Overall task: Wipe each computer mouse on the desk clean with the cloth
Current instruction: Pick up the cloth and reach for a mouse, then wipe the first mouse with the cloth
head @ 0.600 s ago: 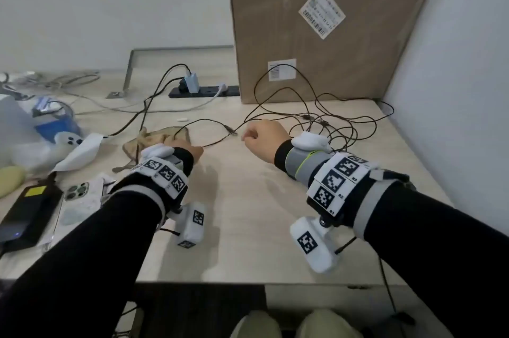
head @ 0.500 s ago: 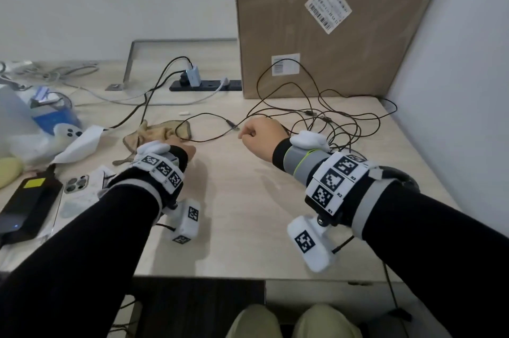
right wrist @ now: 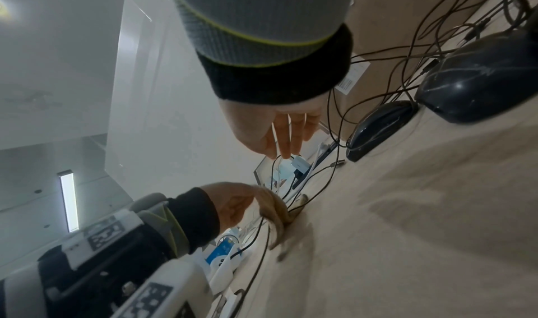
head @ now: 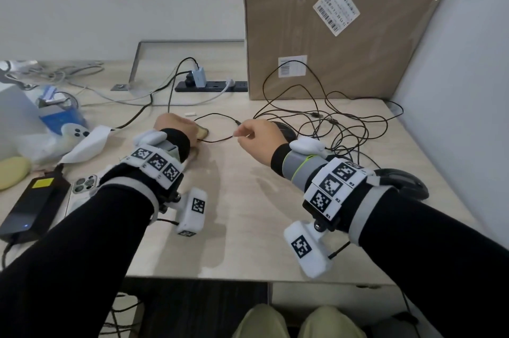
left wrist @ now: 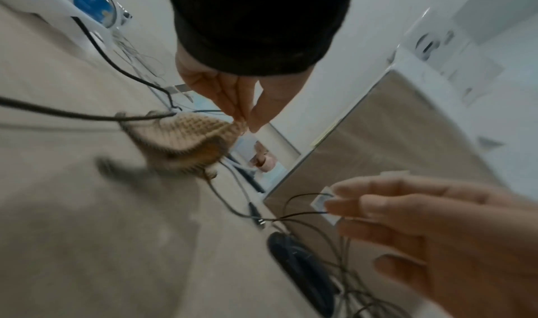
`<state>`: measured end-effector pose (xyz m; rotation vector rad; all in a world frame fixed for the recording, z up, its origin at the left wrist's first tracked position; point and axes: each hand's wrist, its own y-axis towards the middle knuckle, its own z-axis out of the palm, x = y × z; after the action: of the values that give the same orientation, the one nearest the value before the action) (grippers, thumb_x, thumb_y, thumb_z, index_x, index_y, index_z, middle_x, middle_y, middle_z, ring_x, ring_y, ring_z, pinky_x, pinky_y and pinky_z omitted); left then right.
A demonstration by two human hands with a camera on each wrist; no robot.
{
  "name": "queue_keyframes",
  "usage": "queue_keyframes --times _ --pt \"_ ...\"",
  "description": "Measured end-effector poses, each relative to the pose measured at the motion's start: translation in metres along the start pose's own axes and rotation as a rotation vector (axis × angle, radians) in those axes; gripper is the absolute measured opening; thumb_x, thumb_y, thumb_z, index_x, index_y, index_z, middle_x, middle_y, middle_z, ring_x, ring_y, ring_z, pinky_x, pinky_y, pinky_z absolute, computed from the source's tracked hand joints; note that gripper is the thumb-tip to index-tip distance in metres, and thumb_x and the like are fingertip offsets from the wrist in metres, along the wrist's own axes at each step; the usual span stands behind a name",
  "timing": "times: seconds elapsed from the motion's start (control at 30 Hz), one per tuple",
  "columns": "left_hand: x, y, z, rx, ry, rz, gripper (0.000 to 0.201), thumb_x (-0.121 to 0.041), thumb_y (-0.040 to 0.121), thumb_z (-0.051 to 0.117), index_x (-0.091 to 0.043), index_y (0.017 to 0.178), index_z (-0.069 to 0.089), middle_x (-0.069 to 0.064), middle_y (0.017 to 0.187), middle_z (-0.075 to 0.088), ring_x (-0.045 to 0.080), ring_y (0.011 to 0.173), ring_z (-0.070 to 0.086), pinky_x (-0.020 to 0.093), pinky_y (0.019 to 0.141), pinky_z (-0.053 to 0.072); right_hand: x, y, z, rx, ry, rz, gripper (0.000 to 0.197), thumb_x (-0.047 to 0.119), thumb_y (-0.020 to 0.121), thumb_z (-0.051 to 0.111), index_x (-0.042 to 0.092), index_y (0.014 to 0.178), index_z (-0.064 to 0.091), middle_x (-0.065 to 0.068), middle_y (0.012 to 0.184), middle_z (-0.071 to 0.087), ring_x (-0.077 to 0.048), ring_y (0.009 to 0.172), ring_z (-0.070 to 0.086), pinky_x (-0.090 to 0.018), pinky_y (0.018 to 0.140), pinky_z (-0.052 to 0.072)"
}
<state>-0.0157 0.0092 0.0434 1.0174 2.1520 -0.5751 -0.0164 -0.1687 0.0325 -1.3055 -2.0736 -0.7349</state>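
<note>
My left hand (head: 190,131) pinches a tan waffle cloth (left wrist: 189,136) between thumb and fingers (left wrist: 232,106); the cloth hangs to the desk and is draped over a black cable. My right hand (head: 239,135) pinches a thin black cable (head: 217,140) at its fingertips (right wrist: 284,148), a short way right of the cloth. A black mouse (head: 286,128) lies just behind the right hand. A second black mouse (head: 410,186) sits by my right forearm, partly hidden. The right wrist view shows both mice (right wrist: 381,125) (right wrist: 480,79) side by side on the desk.
A tall cardboard box (head: 330,35) stands at the back. Tangled mouse cables (head: 344,123) spread to its front right. A power strip (head: 212,85) lies behind the hands. A phone (head: 80,186), a black adapter (head: 30,208) and boxes crowd the left. A partition wall (head: 454,117) closes the right.
My left hand has moved forward and right and taken hold of the cloth, which lay flat before. The right hand still holds the cable, a little farther from me.
</note>
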Motion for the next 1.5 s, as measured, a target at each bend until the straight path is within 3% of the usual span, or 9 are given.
queue_keyframes --times 0.17,0.27,0.4,0.53,0.67,0.8,0.93,1.33,1.5 --pt "-0.038 -0.026 -0.018 -0.059 -0.332 0.256 0.012 -0.006 0.081 0.062 -0.016 0.083 0.068 0.002 0.087 0.065 0.016 0.082 0.060 0.023 0.076 0.047 0.009 -0.010 -0.008 -0.038 0.146 0.034 0.033 0.017 0.082 0.065 0.016 0.114 0.057 0.001 0.099 0.060 -0.014 0.081 0.053 -0.025 0.078 0.043" --pt "-0.058 -0.048 -0.027 0.158 -0.542 0.316 0.023 0.003 0.086 0.051 -0.018 0.080 0.059 0.008 0.088 0.060 0.019 0.078 0.060 0.030 0.075 0.054 0.018 -0.022 -0.023 -0.019 0.123 -0.018 0.063 0.020 0.075 0.074 0.018 0.130 0.043 -0.003 0.114 0.055 -0.018 0.093 0.052 -0.029 0.085 0.044" --pt "-0.072 -0.078 -0.034 0.456 -0.711 0.404 0.032 0.012 0.092 0.037 -0.012 0.085 0.057 0.005 0.077 0.053 0.015 0.069 0.059 0.025 0.058 0.051 0.023 -0.034 -0.040 -0.048 0.029 -0.038 0.036 0.022 0.080 0.068 0.013 0.112 0.057 -0.008 0.106 0.064 -0.026 0.098 0.059 -0.033 0.080 0.047" --pt "-0.076 -0.092 -0.031 0.341 -0.764 0.375 0.036 0.015 0.091 0.034 -0.011 0.082 0.057 0.005 0.077 0.049 0.015 0.070 0.056 0.021 0.056 0.055 0.014 -0.044 -0.063 -0.141 0.039 0.069 0.019 0.029 0.082 0.065 0.011 0.086 0.068 -0.007 0.079 0.064 -0.025 0.079 0.057 -0.031 0.066 0.040" --pt "-0.071 -0.101 -0.020 0.275 -0.710 0.300 0.037 0.016 0.090 0.037 -0.012 0.076 0.057 0.005 0.076 0.055 0.012 0.069 0.058 0.016 0.055 0.055 0.006 -0.058 -0.084 -0.167 0.380 0.202 0.031 0.041 0.074 0.071 0.014 0.065 0.059 -0.007 0.066 0.052 -0.017 0.063 0.048 -0.029 0.062 0.036" --pt "-0.065 -0.125 0.000 0.357 -0.625 0.317 0.029 0.012 0.089 0.049 -0.010 0.072 0.059 0.005 0.074 0.061 0.013 0.068 0.058 0.015 0.056 0.054 0.013 -0.078 -0.104 -0.043 1.089 0.277 0.023 0.032 0.090 0.056 0.010 0.091 0.062 -0.011 0.086 0.064 -0.023 0.073 0.062 -0.034 0.073 0.053" --pt "-0.067 -0.147 0.023 0.511 -0.616 0.356 0.021 0.009 0.086 0.056 -0.009 0.075 0.060 0.008 0.077 0.061 0.020 0.074 0.060 0.032 0.080 0.055 0.015 -0.096 -0.121 -0.051 1.375 0.185 0.037 0.035 0.098 0.038 0.011 0.080 0.059 -0.008 0.067 0.067 -0.021 0.064 0.066 -0.032 0.068 0.054" --pt "-0.101 -0.204 0.081 0.655 -0.276 0.534 0.018 -0.012 0.091 0.056 -0.013 0.102 0.070 -0.003 0.081 0.063 0.009 0.074 0.058 0.019 0.066 0.047 -0.051 -0.137 -0.172 -0.493 1.219 0.229 0.007 0.011 0.089 0.054 0.012 0.086 0.047 -0.005 0.061 0.048 -0.016 0.043 0.053 -0.025 0.042 0.047" --pt "-0.100 -0.215 0.111 0.596 -0.012 0.614 0.018 -0.011 0.088 0.055 -0.018 0.096 0.070 -0.003 0.090 0.063 0.011 0.081 0.058 0.020 0.071 0.046 -0.083 -0.155 -0.194 -0.624 0.899 0.293 0.021 -0.002 0.087 0.049 0.012 0.102 0.048 -0.005 0.079 0.053 -0.017 0.061 0.056 -0.027 0.050 0.050"
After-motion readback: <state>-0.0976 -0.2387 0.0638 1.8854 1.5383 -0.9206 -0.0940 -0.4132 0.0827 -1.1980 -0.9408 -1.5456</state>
